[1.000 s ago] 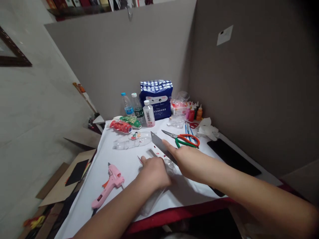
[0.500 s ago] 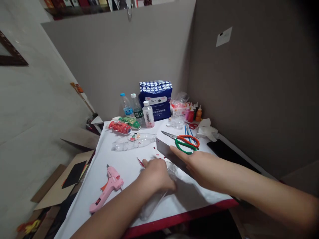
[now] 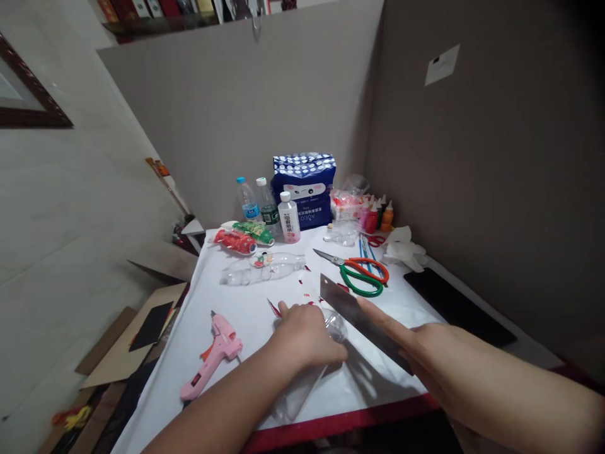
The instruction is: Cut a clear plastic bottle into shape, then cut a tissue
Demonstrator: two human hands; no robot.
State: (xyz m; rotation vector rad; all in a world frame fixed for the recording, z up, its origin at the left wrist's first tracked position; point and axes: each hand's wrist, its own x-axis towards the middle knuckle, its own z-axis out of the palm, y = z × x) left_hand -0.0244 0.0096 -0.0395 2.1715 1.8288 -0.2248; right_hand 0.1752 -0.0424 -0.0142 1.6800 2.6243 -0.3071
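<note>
My left hand (image 3: 309, 337) is wrapped over a clear plastic bottle (image 3: 299, 394) lying near the front edge of the table, with a bit of red wrapper beside the fingers. In my right hand (image 3: 411, 347) is a cleaver (image 3: 363, 318), its wide grey blade slanting above the table just right of the bottle, index finger along its spine. Scissors (image 3: 362, 271) with green and orange handles lie behind the blade. Small red scraps (image 3: 306, 295) are scattered beyond my left hand.
A pink glue gun (image 3: 215, 356) lies at the left. Further back are clear bottle pieces (image 3: 265, 269), red and green wrapped bottles (image 3: 235, 241), standing bottles (image 3: 289, 221), a blue bag (image 3: 309, 208), paint bottles (image 3: 372, 219) and crumpled tissue (image 3: 405, 249). A black slab (image 3: 458, 306) lies right.
The cleaver in my right hand has moved right, away from my left hand, showing more of its blade. My left hand stays on the bottle. The whole view has shifted slightly.
</note>
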